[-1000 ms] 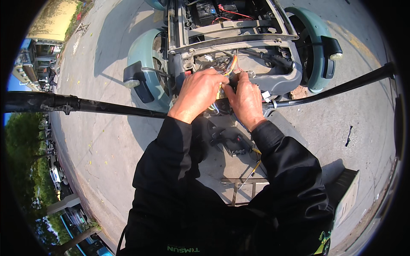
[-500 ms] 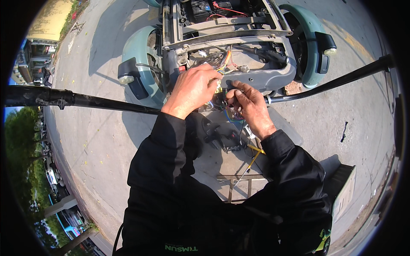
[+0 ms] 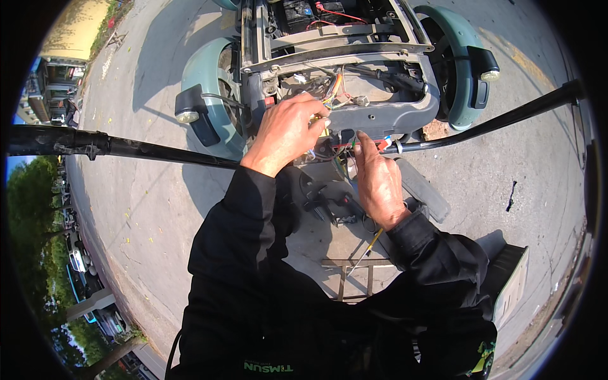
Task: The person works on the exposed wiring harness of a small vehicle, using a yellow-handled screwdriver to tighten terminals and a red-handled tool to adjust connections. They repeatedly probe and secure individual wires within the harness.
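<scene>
My left hand [image 3: 288, 132] is pinched at the near edge of a dark plastic body panel [image 3: 386, 116], with yellow wiring [image 3: 325, 131] at its fingertips. My right hand [image 3: 381, 183] is a little lower and to the right. Its fingers are closed on a thin wire [image 3: 352, 147] of the loose harness, whose exact end is hidden. Between the hands hang dark and coloured wires. Other orange and yellow wires [image 3: 337, 85] rise out of the frame opening with a pale connector plug [image 3: 361, 101]. A small red and blue part [image 3: 384, 144] shows beside my right fingers.
A three- or four-wheeled vehicle with green fenders [image 3: 212, 76] and headlights [image 3: 187, 118] stands before me. Black handlebar-like tubes [image 3: 158, 152] stretch out on both sides. A battery [image 3: 297, 14] sits at the back. Below lie a yellow-handled tool [image 3: 375, 242] and black plastic parts [image 3: 329, 199].
My right hand has moved down and slightly right, away from the left, and its fingers have straightened. The red and blue part has come into view. My left hand stays almost in place.
</scene>
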`<state>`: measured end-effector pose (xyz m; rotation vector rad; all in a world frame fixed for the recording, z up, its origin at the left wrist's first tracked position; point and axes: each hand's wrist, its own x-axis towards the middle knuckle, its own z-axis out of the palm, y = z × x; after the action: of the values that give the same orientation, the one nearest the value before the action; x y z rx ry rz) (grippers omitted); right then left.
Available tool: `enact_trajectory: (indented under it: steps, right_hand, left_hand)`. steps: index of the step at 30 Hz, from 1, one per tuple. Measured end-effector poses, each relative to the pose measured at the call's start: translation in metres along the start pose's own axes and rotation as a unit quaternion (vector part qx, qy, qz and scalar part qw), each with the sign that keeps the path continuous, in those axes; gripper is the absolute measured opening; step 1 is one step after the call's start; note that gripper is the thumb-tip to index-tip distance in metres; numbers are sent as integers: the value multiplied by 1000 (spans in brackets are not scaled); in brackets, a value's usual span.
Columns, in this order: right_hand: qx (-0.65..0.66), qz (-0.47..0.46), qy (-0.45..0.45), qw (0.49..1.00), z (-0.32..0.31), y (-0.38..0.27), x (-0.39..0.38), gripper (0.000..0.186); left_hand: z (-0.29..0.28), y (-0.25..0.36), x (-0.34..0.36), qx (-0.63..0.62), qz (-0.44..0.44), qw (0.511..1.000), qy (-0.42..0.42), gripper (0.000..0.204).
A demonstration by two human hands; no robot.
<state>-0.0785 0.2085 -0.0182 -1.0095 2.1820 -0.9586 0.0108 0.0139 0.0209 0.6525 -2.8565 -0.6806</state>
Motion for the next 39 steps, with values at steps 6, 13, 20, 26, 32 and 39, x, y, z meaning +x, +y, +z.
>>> enact_trajectory:
  steps: [6,13,20,26,32,39]
  right_hand:
    - [255,45,-36,965,-4,-13,-17,28]
    - [333,35,-140,932,11,-12,-53,25]
    - [222,-209,-115,946,31,2,-57,19]
    - [345,-19,-122,930,51,-5,-25,31]
    - [501,131,-92,851,52,-6,17,21]
    - [493,71,-130,857,40,3,22,17]
  left_hand:
    - [0,0,-1,0,-4,1000,-5,16]
    - [2,-3,-3,-13,11,1000,-3,18]
    - [1,-1,-6,-1,3,1000,-12,21]
    - [0,0,-7,2,0,1000,-15,24]
    - [-1,3,-10,24,1,999,-30,30]
    - [-5,2,-10,15,-17,999,-49,36]
